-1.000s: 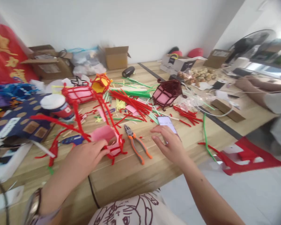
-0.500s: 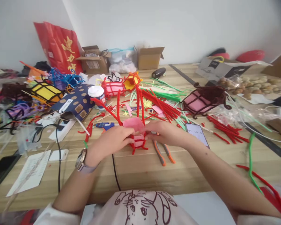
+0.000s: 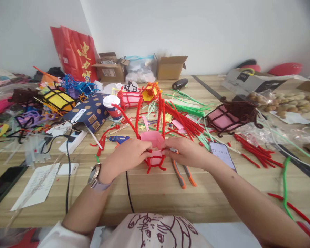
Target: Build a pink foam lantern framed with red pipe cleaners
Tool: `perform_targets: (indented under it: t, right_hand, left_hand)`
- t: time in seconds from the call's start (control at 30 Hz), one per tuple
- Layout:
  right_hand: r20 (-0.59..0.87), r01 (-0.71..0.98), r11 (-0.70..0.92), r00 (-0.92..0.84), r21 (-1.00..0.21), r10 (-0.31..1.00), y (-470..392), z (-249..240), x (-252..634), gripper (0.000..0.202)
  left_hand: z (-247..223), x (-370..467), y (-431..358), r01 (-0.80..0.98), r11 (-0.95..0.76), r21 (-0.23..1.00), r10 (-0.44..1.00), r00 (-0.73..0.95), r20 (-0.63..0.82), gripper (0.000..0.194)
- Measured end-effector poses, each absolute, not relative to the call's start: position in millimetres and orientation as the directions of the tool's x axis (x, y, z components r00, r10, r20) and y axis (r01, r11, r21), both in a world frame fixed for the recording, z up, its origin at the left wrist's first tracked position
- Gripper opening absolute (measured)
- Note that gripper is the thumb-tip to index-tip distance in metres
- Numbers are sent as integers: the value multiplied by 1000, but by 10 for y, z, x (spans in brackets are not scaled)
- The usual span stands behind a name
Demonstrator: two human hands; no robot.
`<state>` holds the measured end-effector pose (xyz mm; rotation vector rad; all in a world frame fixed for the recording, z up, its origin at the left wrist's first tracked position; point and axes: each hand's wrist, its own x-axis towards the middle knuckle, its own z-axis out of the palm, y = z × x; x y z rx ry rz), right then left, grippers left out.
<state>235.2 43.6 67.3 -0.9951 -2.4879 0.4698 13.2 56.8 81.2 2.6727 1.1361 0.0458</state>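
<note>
A small lantern frame of red pipe cleaners with pink panels point(image 3: 156, 160) stands on the table in front of me, several red stems rising from its top. My left hand point(image 3: 131, 154) pinches its near upper edge from the left, thumb and fingers pressed together. From the right, my right hand point(image 3: 185, 151) pinches the same edge, fingertips close to the left ones. The fingers partly cover the rim. Pliers with grey and orange handles point(image 3: 179, 175) lie under and beside my right hand. A blue hot glue gun point(image 3: 119, 138) rests beyond my left hand.
Red pipe cleaners point(image 3: 186, 120) and green ones point(image 3: 193, 110) lie behind the lantern. A lidded paper cup point(image 3: 113, 107) stands at the back left. To the right are a phone point(image 3: 223, 156) and a dark brown lantern with pink panels point(image 3: 231, 117). A black cable point(image 3: 68, 179) crosses the left side.
The view has shifted slightly, so the table's things sit further right and lower. My fingertips have settled on the lantern's near edge, both hands staying at its sides.
</note>
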Motion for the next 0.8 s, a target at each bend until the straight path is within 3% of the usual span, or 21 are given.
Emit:
perform_targets:
  t: [0.2, 0.33, 0.5, 0.57, 0.67, 0.8]
  right_hand:
    - [261, 677, 638, -583, -367, 769, 338, 594, 2301, 14]
    - [417, 780, 588, -471, -214, 777, 238, 439, 2162, 16]
    - [536, 860, 503, -387, -83, 751, 169, 239, 1856, 19]
    - [547, 862, 500, -379, -84, 746, 156, 195, 1763, 16]
    - [578, 793, 592, -417, -146, 701, 106, 160, 1739, 15]
    - [619, 626, 728, -463, -279, 635, 12, 153, 1966, 18]
  left_hand:
    - [787, 145, 547, 722, -659, 210, 731, 681, -43, 18]
    - [786, 114, 486, 773, -616, 152, 780, 625, -15, 22]
    - [914, 197, 379, 792, -543, 280, 838, 487, 249, 30]
    - [942, 303, 385, 791, -524, 316, 851, 470, 235, 33]
    - [889, 468, 454, 827, -480, 295, 876, 472, 103, 38]
    - [753, 569, 538, 836, -426, 346, 902, 424, 84, 29]
